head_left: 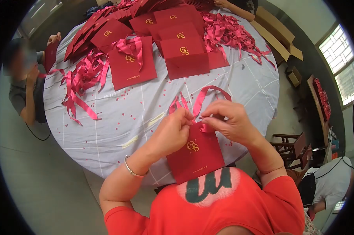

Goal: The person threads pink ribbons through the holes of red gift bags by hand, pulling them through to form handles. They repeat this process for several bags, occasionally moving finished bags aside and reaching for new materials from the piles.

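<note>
A red bag with gold lettering [196,154] lies at the table's front edge, against my red shirt. At its top edge, my left hand [176,131] is closed in a pinch on the pink ribbon beside the bag's opening. Just to the right, my right hand [228,121] pinches the ribbon too, thumb and forefinger together. A loop of pink ribbon [199,100] rises above both hands and curves to the right. The fingertips hide the spot where ribbon and bag meet.
Behind are stacked red bags [186,51], another bag with ribbon on it [132,70], and ribbon piles at left [85,76] and right [233,33]. A person sits at the left, another's arm shows at the back. Cardboard boxes [276,33] stand behind right.
</note>
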Demonstrator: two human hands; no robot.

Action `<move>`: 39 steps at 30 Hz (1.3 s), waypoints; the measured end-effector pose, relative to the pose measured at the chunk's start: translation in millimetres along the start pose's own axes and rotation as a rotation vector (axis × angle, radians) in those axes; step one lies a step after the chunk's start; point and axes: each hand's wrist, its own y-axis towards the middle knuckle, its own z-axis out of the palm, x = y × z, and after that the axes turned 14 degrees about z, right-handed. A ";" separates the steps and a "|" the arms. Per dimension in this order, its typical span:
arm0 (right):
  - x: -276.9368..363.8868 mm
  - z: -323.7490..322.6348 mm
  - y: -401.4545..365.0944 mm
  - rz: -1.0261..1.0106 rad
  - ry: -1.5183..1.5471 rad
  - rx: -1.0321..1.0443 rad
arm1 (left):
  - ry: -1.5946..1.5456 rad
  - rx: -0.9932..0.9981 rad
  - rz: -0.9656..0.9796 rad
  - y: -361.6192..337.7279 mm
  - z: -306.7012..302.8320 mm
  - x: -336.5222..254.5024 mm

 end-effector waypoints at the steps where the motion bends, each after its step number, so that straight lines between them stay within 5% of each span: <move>1: -9.4 3.7 -0.4 0.001 0.000 0.003 | -0.062 0.007 0.005 1.1 -0.7 3.6; 5: -20.4 10.7 -3.6 -0.053 -0.133 0.057 | -0.125 0.038 -0.054 3.8 -7.0 -12.7; 10: -22.5 2.6 -5.7 -0.101 -0.188 0.043 | 0.357 0.181 0.261 5.3 -22.3 -22.1; 15: -17.6 -4.5 -6.7 -0.015 -0.204 0.097 | 0.279 0.270 0.261 5.3 -40.6 -22.8; 18: -14.0 -6.3 -7.4 0.007 -0.215 0.090 | 0.033 0.351 0.125 6.5 -55.2 -21.2; 20: -14.2 -6.4 -8.8 0.031 -0.212 0.083 | -0.226 0.403 -0.241 8.7 -65.3 -25.0; 26: -24.7 0.4 -11.6 0.099 -0.134 0.079 | -0.274 0.548 -0.342 12.4 -59.6 -5.5; 31: -10.5 12.0 -16.4 -0.203 -0.237 -0.113 | -0.248 0.534 -0.391 12.3 -56.6 -6.2; 39: -11.1 30.9 -16.7 -0.300 -0.158 -0.006 | -0.362 0.569 -0.371 12.8 -57.6 -0.8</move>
